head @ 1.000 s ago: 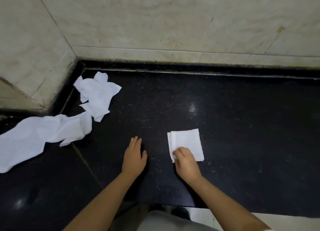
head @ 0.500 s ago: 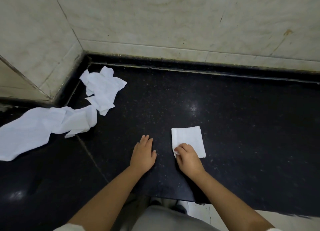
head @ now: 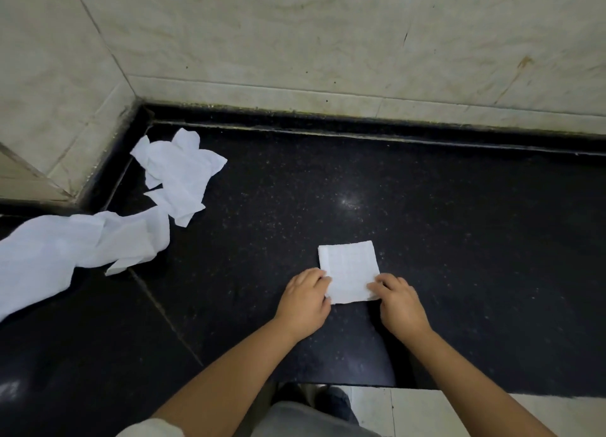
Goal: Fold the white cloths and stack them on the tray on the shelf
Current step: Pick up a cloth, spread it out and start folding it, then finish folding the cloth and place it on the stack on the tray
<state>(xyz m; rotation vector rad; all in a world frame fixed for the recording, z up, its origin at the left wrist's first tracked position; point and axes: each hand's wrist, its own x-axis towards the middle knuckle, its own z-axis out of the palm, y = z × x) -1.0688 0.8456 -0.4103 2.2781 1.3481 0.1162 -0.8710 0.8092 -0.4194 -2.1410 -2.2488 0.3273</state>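
- Two hands are set on one folded white cloth (head: 349,269) on the black counter (head: 459,240): its near left corner is pinched by the left hand (head: 303,300), its near right corner by the right hand (head: 400,305)
- Well left of the grip, two crumpled cloths (head: 183,177) lie unfolded near the wall corner
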